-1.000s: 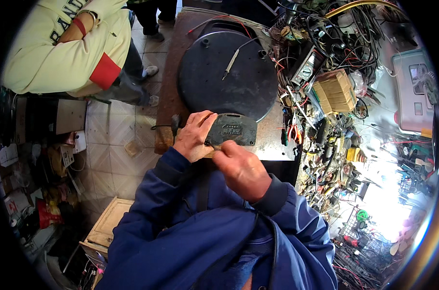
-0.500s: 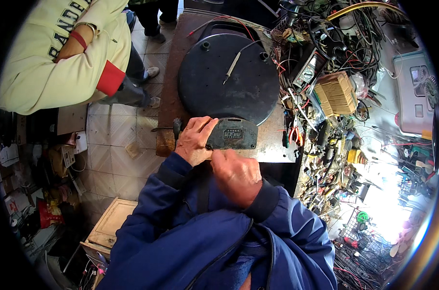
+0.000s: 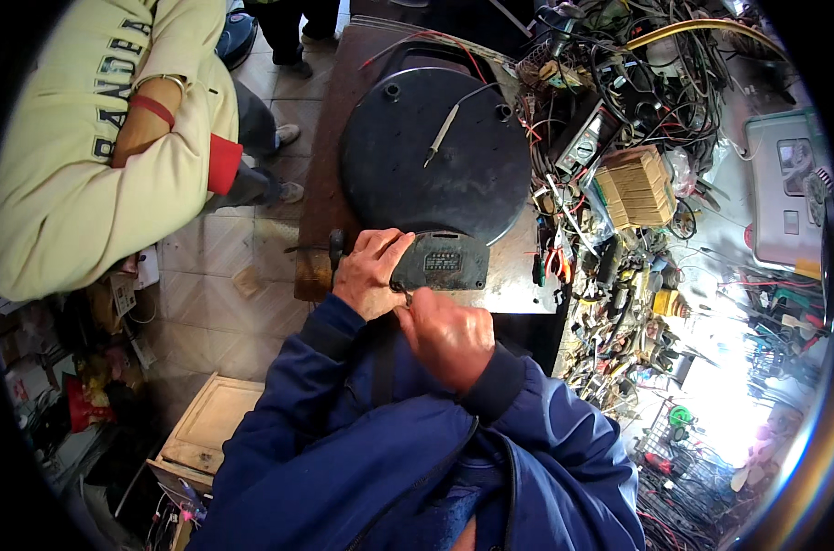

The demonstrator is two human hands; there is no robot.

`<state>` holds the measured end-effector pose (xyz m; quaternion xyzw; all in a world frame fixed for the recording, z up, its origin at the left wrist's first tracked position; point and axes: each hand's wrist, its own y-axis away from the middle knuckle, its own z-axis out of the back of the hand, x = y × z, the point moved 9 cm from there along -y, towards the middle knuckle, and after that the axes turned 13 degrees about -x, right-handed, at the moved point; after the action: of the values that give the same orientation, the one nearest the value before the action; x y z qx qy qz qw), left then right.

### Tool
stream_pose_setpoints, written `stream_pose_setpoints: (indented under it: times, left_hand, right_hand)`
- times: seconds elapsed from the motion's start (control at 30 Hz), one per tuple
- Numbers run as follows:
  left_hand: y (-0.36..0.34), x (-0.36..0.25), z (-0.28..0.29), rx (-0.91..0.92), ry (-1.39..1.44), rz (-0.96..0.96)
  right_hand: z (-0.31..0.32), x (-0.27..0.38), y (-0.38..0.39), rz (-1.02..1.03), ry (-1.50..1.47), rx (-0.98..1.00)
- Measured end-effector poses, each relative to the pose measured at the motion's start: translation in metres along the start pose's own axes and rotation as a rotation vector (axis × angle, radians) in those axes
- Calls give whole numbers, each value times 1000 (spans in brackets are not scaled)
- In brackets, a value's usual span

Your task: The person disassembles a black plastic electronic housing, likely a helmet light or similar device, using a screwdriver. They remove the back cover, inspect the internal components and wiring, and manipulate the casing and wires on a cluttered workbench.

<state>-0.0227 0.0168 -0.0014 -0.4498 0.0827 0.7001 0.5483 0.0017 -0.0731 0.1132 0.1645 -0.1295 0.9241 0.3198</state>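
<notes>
A large round black plastic base [image 3: 408,174] lies on the worktable. At its near edge sits a dark half-moon panel [image 3: 463,260] with a label and corner holes. My left hand [image 3: 369,274] grips the panel's left end, fingers bent over it. My right hand [image 3: 451,335] is a fist in front of the panel's near left corner. From it a thin dark shaft [image 3: 404,292], apparently a screwdriver's, reaches to that corner; its handle is hidden in my fingers. A soldering iron [image 3: 445,131] with a pale handle lies on top of the round base.
Right of the base are red-handled pliers [image 3: 558,264], a multimeter [image 3: 584,142], a stack of brown cardboard [image 3: 636,186] and heaps of cables and small parts. A person with folded arms, in a cream sweatshirt [image 3: 95,184], stands at the left. A wooden cabinet [image 3: 210,422] is at lower left.
My right hand has shifted slightly down, and the thin shaft now shows between it and the panel corner. My left hand keeps its hold. The person at the left has leaned slightly nearer.
</notes>
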Motion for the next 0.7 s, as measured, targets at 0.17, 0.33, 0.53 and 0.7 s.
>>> stream_pose_setpoints:
  times: [0.17, 0.33, 0.53, 0.7]
  left_hand:
    - [-3, -14, -14, -11, 12, 44]
    - [0, -18, -28, -17, -21, -19]
    - [-10, -22, -59, -14, 127, -96]
    - [-19, -26, -75, -53, 139, -128]
  right_hand:
    - [11, -13, 5, -80, -58, 95]
    - [11, -33, 20, -44, 107, 296]
    - [21, -55, 18, -96, 177, 337]
    - [29, -78, 13, -180, 198, 359]
